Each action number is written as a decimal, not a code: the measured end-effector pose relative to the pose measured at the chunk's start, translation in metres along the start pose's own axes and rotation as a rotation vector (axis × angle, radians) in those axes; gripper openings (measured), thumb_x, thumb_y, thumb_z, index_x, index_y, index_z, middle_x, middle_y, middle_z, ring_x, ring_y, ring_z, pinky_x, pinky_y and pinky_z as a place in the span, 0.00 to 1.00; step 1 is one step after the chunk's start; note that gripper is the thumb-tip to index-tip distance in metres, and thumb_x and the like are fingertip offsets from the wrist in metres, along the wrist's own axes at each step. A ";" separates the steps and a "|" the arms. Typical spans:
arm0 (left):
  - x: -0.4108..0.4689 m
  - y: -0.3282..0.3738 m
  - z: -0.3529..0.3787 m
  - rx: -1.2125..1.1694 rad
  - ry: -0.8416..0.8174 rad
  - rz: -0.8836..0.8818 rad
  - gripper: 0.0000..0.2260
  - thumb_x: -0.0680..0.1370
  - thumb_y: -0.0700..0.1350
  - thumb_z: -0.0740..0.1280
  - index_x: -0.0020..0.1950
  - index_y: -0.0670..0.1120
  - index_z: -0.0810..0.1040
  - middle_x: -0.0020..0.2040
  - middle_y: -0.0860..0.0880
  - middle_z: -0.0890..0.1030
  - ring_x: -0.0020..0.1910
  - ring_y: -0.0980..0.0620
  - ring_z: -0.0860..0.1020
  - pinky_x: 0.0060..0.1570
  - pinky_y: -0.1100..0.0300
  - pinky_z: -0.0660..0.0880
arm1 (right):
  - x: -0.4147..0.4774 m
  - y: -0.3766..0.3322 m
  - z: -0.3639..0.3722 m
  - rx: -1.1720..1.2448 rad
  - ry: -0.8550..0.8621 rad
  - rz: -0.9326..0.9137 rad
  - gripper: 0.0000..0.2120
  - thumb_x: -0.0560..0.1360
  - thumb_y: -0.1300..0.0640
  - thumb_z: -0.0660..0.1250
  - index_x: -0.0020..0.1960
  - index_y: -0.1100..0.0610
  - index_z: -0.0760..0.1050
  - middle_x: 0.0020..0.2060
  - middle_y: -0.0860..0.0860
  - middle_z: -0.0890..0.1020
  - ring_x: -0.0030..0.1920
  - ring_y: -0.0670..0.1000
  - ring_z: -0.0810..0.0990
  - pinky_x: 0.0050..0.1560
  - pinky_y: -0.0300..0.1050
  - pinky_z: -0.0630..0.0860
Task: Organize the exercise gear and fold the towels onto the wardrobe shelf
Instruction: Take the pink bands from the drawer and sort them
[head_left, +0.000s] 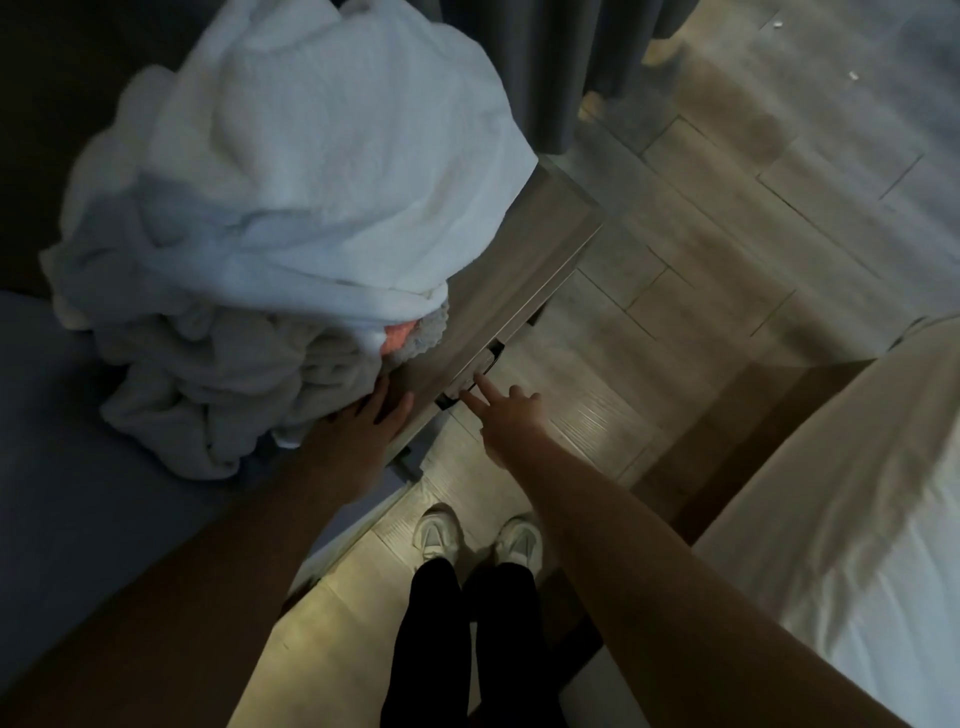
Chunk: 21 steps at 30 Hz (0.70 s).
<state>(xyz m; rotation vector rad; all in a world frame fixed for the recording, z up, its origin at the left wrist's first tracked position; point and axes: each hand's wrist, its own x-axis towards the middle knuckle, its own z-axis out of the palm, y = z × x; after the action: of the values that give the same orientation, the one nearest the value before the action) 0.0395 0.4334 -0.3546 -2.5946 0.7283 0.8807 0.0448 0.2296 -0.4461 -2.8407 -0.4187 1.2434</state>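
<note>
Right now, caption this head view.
Left hand rests beside heaped white towel pile; right hand reaches the front of the grey wooden cabinet.

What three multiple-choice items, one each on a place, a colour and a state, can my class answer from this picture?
1. Where does the left hand rest?
A. on the wooden cabinet, at the foot of the towel pile
B. on the bed
C. on the curtain

2. What colour are the shoes?
A. black
B. white
C. red

3. How is the right hand held?
A. clenched in a fist
B. gripping a towel
C. two fingers stretched to the cabinet's front edge, holding nothing

Answers:
1 A, its fingers lie flat on the wooden top against the pile.
2 B, both shoes look white.
3 C, two straight fingers reach the front edge and nothing is in the hand.
</note>
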 end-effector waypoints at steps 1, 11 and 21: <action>0.000 -0.001 0.000 -0.010 0.004 0.007 0.35 0.80 0.48 0.61 0.80 0.50 0.43 0.80 0.41 0.45 0.78 0.43 0.53 0.73 0.51 0.60 | -0.002 0.000 0.000 -0.007 -0.005 -0.002 0.35 0.80 0.50 0.61 0.78 0.41 0.41 0.79 0.48 0.42 0.70 0.60 0.65 0.60 0.58 0.69; -0.009 0.005 -0.009 -0.073 -0.073 -0.012 0.50 0.71 0.65 0.69 0.80 0.49 0.41 0.79 0.40 0.39 0.78 0.40 0.46 0.74 0.46 0.56 | -0.079 0.022 0.027 0.922 -0.014 0.061 0.39 0.79 0.46 0.63 0.80 0.53 0.43 0.79 0.50 0.48 0.78 0.56 0.51 0.73 0.55 0.58; -0.004 0.017 0.013 -0.165 0.033 -0.130 0.53 0.67 0.72 0.66 0.80 0.51 0.41 0.80 0.41 0.41 0.78 0.40 0.48 0.72 0.42 0.56 | -0.052 -0.016 0.041 1.540 0.192 0.665 0.21 0.75 0.51 0.68 0.64 0.55 0.67 0.49 0.53 0.80 0.46 0.54 0.82 0.42 0.52 0.83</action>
<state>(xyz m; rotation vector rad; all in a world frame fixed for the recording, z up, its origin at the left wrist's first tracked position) 0.0212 0.4263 -0.3637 -2.7704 0.5081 0.8937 -0.0229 0.2283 -0.4349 -1.6126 1.0792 0.6717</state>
